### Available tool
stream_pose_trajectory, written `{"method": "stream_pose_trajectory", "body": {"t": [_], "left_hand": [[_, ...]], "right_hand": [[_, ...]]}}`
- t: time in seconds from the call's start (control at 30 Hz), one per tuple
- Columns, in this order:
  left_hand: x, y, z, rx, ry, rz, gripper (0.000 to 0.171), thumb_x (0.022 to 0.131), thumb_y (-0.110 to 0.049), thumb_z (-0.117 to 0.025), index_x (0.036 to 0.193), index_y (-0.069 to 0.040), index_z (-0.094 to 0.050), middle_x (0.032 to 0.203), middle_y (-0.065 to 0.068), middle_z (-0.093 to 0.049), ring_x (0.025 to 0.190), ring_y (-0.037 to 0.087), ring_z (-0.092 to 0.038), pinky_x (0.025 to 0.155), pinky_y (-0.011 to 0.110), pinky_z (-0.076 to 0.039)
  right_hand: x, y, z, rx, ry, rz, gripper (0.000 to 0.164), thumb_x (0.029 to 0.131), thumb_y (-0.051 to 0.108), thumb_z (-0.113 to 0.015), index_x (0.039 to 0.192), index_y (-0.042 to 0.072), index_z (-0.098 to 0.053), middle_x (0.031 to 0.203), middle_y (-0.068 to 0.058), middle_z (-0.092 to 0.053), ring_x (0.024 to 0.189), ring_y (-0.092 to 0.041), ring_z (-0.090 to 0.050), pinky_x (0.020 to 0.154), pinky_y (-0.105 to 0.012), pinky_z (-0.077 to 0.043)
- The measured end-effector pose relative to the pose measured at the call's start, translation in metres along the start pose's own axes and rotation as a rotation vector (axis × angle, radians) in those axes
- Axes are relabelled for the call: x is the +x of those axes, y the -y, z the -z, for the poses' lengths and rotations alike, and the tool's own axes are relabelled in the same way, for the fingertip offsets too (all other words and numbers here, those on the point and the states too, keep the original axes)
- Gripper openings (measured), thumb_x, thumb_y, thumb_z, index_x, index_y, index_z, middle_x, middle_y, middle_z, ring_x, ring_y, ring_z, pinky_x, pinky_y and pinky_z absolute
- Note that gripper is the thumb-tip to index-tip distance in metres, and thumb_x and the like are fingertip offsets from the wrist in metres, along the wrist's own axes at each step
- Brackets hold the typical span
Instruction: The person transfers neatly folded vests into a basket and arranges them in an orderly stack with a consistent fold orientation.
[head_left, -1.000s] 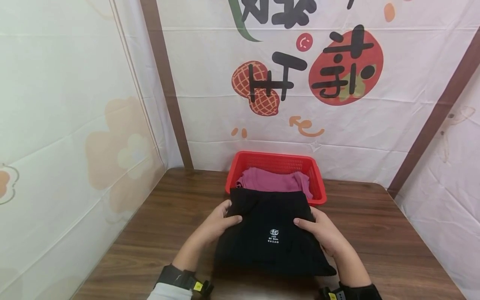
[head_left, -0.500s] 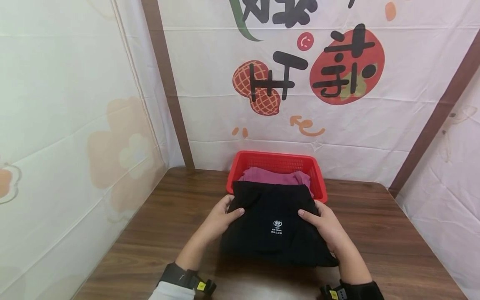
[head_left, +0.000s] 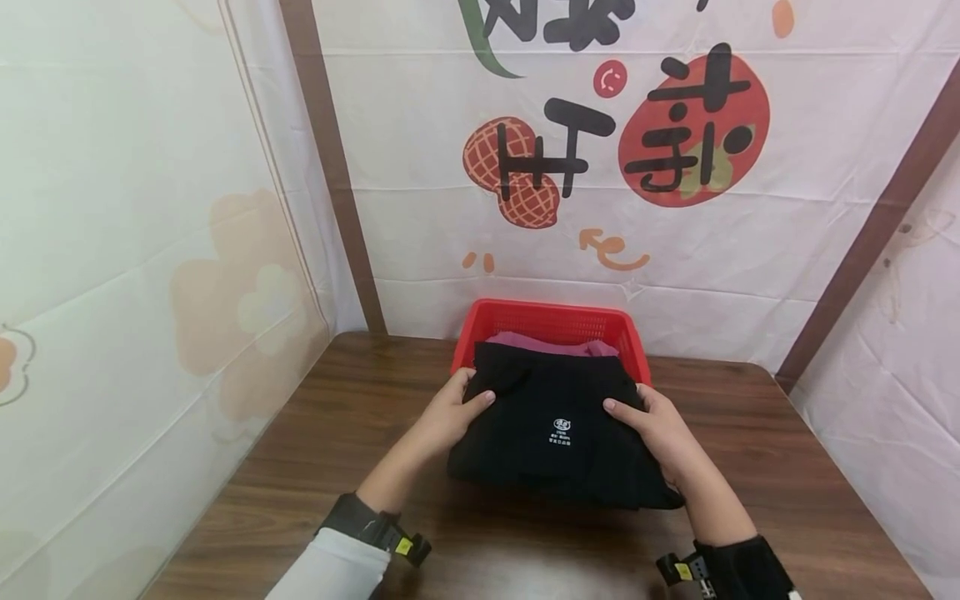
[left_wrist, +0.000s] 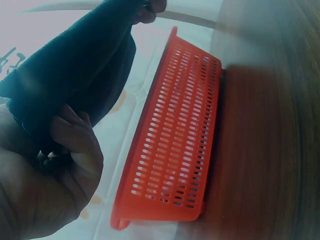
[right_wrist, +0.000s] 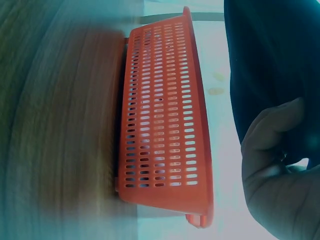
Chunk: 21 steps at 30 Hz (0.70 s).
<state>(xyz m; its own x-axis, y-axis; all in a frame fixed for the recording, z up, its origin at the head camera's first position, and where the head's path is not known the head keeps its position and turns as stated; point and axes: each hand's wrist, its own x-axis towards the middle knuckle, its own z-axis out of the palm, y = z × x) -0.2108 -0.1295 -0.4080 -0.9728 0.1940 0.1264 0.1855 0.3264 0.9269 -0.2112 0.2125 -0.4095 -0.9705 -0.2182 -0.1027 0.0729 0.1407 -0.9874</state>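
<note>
A folded black garment (head_left: 558, 442) with a small white printed label is held up by both hands in the head view. On its left edge, my left hand (head_left: 447, 417) grips with the thumb on top and the fingers beneath. My right hand (head_left: 660, 429) grips the right edge the same way. Behind the cloth stands a red perforated basket (head_left: 551, 312), its front hidden in the head view. Folded pink cloth (head_left: 555, 343) lies in it, mostly covered from sight. Both wrist views show the garment held above the level of the basket's rim.
The basket stands on a brown wooden table (head_left: 330, 467), close to the white printed curtain (head_left: 420, 233) at the back. More white curtain (head_left: 135, 275) hangs along the left side, and another panel is on the right.
Both hands have carried the black garment forward, toward the basket. It now hides more of the pink cloth and the basket's front. The grip looks the same.
</note>
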Motion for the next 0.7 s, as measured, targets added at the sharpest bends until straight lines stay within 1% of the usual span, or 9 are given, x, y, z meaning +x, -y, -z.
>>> {"method": "stream_pose_trajectory", "body": {"t": [0.17, 0.33, 0.43, 0.6, 0.7], "left_hand": [[0.007, -0.002, 0.002, 0.009, 0.003, 0.019, 0.036, 0.101, -0.026, -0.065, 0.131, -0.011, -0.052, 0.124, 0.008, -0.063, 0.112, 0.024, -0.058, 0.101, 0.048, -0.047], [0.017, -0.001, 0.004, 0.006, 0.018, 0.024, 0.039, 0.102, -0.027, -0.063, 0.135, -0.009, -0.05, 0.126, 0.01, -0.062, 0.114, 0.024, -0.058, 0.101, 0.046, -0.048], [0.023, -0.001, 0.005, -0.014, 0.025, 0.046, 0.038, 0.103, -0.027, -0.063, 0.134, -0.009, -0.05, 0.124, 0.01, -0.062, 0.11, 0.024, -0.06, 0.097, 0.044, -0.05], [0.033, -0.001, 0.006, -0.036, 0.013, 0.075, 0.036, 0.103, -0.027, -0.062, 0.131, -0.007, -0.05, 0.118, 0.012, -0.063, 0.104, 0.023, -0.062, 0.092, 0.04, -0.051], [0.04, 0.002, 0.006, -0.04, 0.01, 0.075, 0.034, 0.104, -0.026, -0.061, 0.129, -0.005, -0.05, 0.116, 0.013, -0.063, 0.101, 0.023, -0.062, 0.088, 0.038, -0.052]], "right_hand": [[0.006, 0.008, 0.002, -0.046, -0.021, -0.018, 0.058, 0.094, 0.045, -0.072, 0.132, 0.007, -0.05, 0.112, -0.011, -0.076, 0.093, -0.028, -0.077, 0.081, -0.04, -0.061], [0.012, 0.015, 0.005, -0.101, -0.029, 0.001, 0.06, 0.094, 0.047, -0.071, 0.131, 0.005, -0.051, 0.11, -0.011, -0.076, 0.091, -0.026, -0.077, 0.08, -0.038, -0.061], [0.017, 0.018, 0.007, -0.11, -0.029, 0.0, 0.061, 0.094, 0.047, -0.071, 0.132, 0.004, -0.05, 0.108, -0.01, -0.077, 0.089, -0.025, -0.077, 0.078, -0.038, -0.061], [0.027, 0.021, 0.01, -0.132, -0.033, -0.013, 0.061, 0.094, 0.048, -0.071, 0.131, 0.004, -0.051, 0.105, -0.01, -0.077, 0.089, -0.025, -0.077, 0.078, -0.037, -0.061], [0.033, 0.022, 0.012, -0.164, -0.037, -0.013, 0.062, 0.093, 0.05, -0.071, 0.13, 0.004, -0.052, 0.105, -0.01, -0.077, 0.089, -0.024, -0.077, 0.078, -0.036, -0.06]]}}
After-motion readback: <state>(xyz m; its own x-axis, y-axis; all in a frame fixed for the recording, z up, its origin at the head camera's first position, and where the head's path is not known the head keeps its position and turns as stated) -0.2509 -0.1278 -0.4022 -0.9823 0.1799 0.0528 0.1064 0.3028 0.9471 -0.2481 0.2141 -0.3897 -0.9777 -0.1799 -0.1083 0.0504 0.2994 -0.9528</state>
